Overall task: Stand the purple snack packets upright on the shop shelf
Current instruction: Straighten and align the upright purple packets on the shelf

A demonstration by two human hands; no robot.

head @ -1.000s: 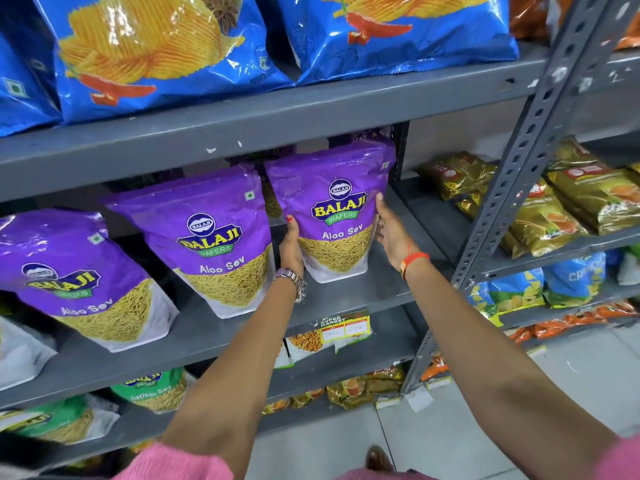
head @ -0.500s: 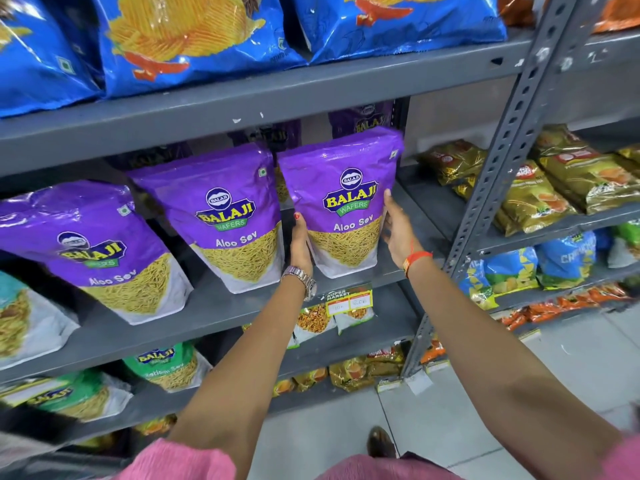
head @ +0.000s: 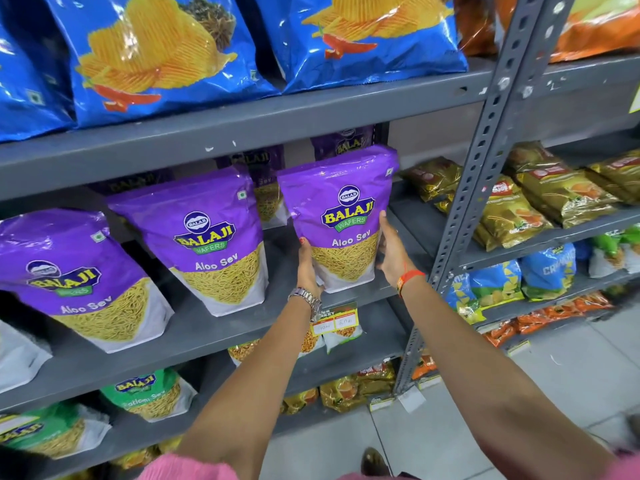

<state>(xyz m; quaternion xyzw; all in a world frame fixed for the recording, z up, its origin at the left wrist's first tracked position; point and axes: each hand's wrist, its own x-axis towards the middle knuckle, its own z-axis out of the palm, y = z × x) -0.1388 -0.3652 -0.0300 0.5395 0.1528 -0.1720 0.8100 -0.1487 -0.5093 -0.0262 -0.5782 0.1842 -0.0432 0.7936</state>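
— Where is the packet you're handling?

— I have the Balaji Aloo Sev packet point(head: 341, 216) between both hands, its base on the grey middle shelf point(head: 207, 334), at the right end of the purple row, close to the slotted upright post point(head: 485, 161). It stands nearly upright, front label facing me.

— And your fingers?

— My left hand point(head: 306, 263) presses flat against the packet's lower left edge, fingers together and pointing up. My right hand point(head: 389, 249) cups the lower right edge, thumb on the front beside the label. So both hold the packet's sides; neither is spread wide.

— What else sits near it?

— Left of that packet, a second Aloo Sev packet point(head: 207, 237) stands leaning back, and farther left a third Aloo Sev packet point(head: 69, 275) leans more. Behind it, more purple packets point(head: 343, 142) show in shadow. Above it, blue wafer bags point(head: 360, 32) fill the upper shelf. Right of the post lie golden packets point(head: 512, 216).
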